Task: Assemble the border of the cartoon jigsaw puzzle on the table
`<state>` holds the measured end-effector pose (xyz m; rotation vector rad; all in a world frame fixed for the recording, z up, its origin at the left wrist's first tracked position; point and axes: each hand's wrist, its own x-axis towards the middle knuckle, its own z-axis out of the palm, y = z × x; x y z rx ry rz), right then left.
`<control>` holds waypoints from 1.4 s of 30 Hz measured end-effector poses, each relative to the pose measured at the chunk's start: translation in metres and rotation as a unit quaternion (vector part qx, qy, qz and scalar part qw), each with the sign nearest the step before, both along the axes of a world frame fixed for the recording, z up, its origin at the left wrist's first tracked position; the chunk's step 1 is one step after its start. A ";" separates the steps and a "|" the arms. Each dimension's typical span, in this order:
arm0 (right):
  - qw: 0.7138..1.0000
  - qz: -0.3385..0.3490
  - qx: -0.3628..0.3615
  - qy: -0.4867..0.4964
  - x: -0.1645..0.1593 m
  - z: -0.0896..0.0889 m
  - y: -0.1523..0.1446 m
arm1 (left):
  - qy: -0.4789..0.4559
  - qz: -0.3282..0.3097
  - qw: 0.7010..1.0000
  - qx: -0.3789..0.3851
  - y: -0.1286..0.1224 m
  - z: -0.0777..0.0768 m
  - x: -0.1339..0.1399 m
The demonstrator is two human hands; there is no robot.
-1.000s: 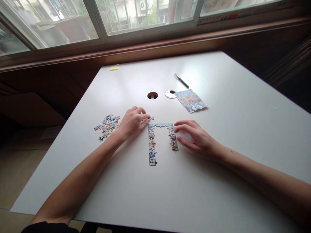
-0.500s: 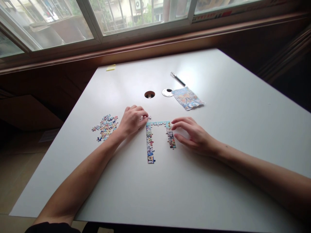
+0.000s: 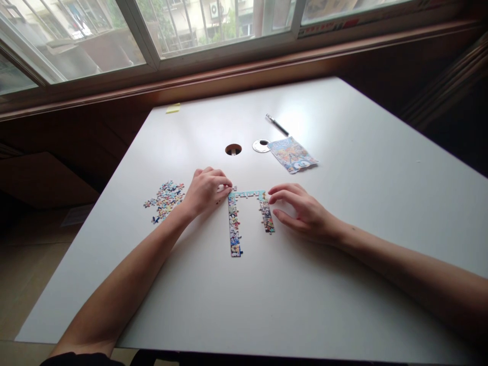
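Note:
A partly joined jigsaw frame [image 3: 234, 223] lies on the white table, with a long left side, a pale blue top edge and a shorter right side. My left hand [image 3: 208, 190] is at its top left corner, thumb and index fingertips brought together; whether a piece is between them I cannot make out. A few loose puzzle pieces [image 3: 235, 188] show by these fingertips, some partly hidden by the hand. My right hand [image 3: 299, 208] rests beside the right side of the frame, fingers curved and apart, holding nothing; its fingertips are at or close to that edge.
A heap of loose puzzle pieces [image 3: 166, 201] lies to the left. Farther back are a round cable hole [image 3: 233, 149], its metal cover [image 3: 261, 146], a creased picture sheet [image 3: 293, 155] and a dark pen [image 3: 277, 124]. Yellow tape [image 3: 173, 108] marks the far left edge.
The view has shifted slightly. Both hands stay almost in place, the left thumb and index fingertips still together at the jigsaw's top left corner. The jigsaw frame looks the same.

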<state>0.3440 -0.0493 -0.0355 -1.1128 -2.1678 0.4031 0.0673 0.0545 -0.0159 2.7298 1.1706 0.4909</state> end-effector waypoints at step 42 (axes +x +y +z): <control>0.989 0.110 -0.016 -0.099 0.004 0.007 -0.002 | 0.036 -0.195 0.975 0.104 -0.099 0.005 0.048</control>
